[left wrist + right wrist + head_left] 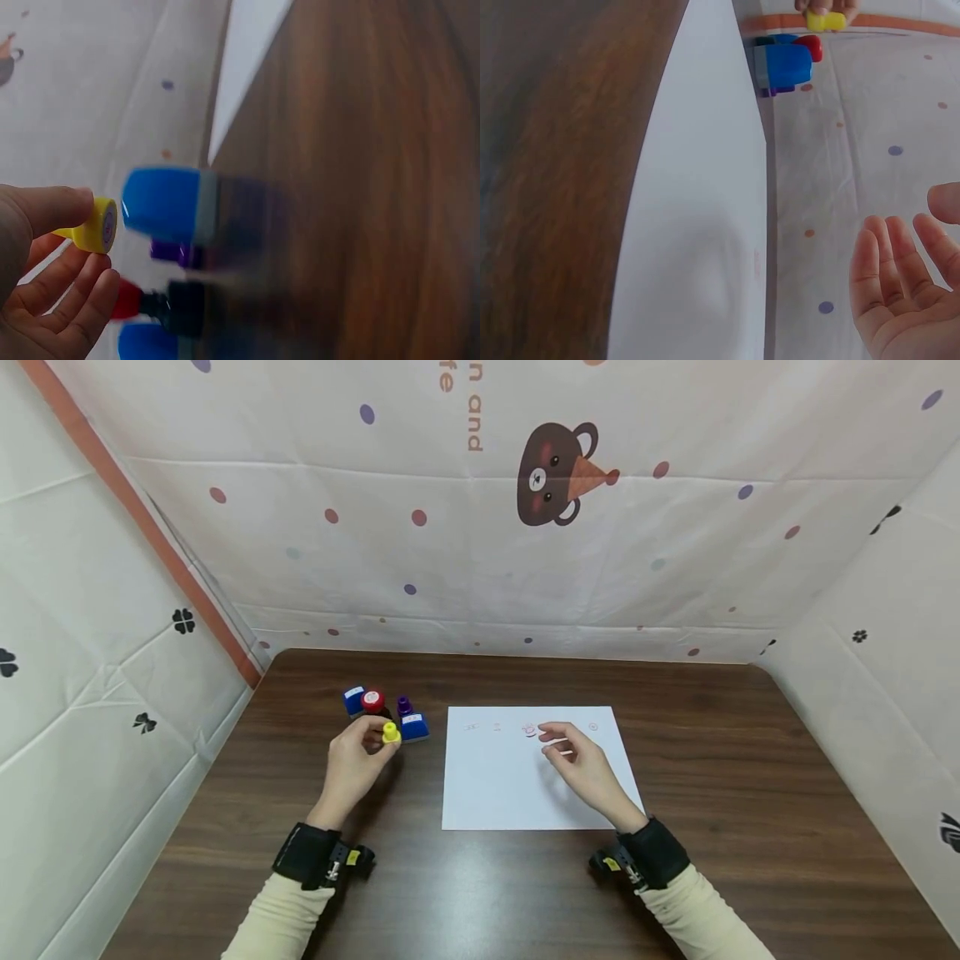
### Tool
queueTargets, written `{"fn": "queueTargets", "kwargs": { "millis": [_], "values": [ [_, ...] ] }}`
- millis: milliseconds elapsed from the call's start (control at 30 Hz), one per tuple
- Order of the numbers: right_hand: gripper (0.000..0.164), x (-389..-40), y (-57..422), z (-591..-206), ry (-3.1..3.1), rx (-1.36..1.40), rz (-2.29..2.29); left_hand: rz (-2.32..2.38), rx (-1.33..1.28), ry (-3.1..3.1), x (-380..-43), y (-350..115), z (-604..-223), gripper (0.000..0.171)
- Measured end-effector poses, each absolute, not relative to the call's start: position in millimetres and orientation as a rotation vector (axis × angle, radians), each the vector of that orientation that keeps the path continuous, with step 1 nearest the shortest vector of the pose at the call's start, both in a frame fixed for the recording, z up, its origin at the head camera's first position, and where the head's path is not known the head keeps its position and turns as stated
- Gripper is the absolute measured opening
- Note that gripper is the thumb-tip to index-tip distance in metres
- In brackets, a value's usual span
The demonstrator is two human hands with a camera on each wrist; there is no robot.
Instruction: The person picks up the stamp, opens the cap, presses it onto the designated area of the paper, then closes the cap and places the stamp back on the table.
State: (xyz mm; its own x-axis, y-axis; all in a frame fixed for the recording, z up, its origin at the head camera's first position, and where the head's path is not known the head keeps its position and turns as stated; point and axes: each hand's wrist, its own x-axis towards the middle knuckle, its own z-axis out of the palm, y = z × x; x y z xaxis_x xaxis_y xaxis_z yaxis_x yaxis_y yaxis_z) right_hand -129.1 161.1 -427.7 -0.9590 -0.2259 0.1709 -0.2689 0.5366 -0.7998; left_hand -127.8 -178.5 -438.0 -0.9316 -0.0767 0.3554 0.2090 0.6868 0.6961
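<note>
Between thumb and fingertips, my left hand (354, 762) pinches a small yellow stamp (391, 734); its round face with a printed mark shows in the left wrist view, turned sideways. Close by stand a blue stamp (414, 727), a purple stamp (404, 705), a red-topped dark stamp (372, 700) and another blue stamp (353, 700). My right hand (588, 772), fingers relaxed and holding nothing, hovers over a white sheet of paper (487, 785). Small reddish stamped marks (529, 730) run in a row along the sheet's far part, partly hidden behind that hand.
The brown wooden table (720, 793) lies under everything. Printed white cloth (465, 560) hangs behind its far edge and along both sides. Each wrist wears a black strap (654, 853) with a small camera.
</note>
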Motion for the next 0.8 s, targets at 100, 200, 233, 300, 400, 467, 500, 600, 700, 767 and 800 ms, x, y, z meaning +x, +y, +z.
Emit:
{"fn": "queueTargets", "kwargs": {
  "millis": [100, 200, 233, 300, 400, 467, 500, 600, 700, 767, 800],
  "values": [
    [0.03, -129, 163, -429, -2.712, 0.439, 1.426, -1.074, -0.076, -2.571, -130, -189, -442, 0.028],
    [0.029, -129, 164, -430, -2.711, 0.44, 1.423, -1.039, -0.063, -2.594, -133, -196, -445, 0.028],
    [0.029, -129, 165, -430, -2.712, 0.44, 1.422, -1.028, -0.066, -2.599, -134, -199, -447, 0.028],
    [0.028, -130, 165, -431, -2.716, 0.439, 1.424, -1.006, -0.058, -2.626, -135, -203, -449, 0.029],
    [0.027, -130, 164, -430, -2.725, 0.436, 1.431, -0.983, -0.049, -2.684, -137, -207, -450, 0.032],
    [0.027, -130, 164, -430, -2.731, 0.432, 1.432, -0.974, -0.042, -2.732, -137, -210, -449, 0.033],
    [0.027, -129, 164, -430, -2.732, 0.436, 1.431, -0.97, -0.043, -2.75, -137, -211, -449, 0.034],
    [0.028, -129, 164, -430, -2.73, 0.442, 1.428, -0.95, -0.045, -2.795, -139, -215, -449, 0.034],
    [0.028, -129, 165, -431, -2.734, 0.444, 1.422, -0.923, -0.053, -2.824, -142, -218, -449, 0.032],
    [0.028, -130, 166, -431, -2.737, 0.434, 1.425, -0.911, -0.048, -2.843, -143, -219, -449, 0.03],
    [0.028, -130, 166, -432, -2.738, 0.431, 1.426, -0.908, -0.046, -2.852, -144, -220, -450, 0.029]
  ]
}}
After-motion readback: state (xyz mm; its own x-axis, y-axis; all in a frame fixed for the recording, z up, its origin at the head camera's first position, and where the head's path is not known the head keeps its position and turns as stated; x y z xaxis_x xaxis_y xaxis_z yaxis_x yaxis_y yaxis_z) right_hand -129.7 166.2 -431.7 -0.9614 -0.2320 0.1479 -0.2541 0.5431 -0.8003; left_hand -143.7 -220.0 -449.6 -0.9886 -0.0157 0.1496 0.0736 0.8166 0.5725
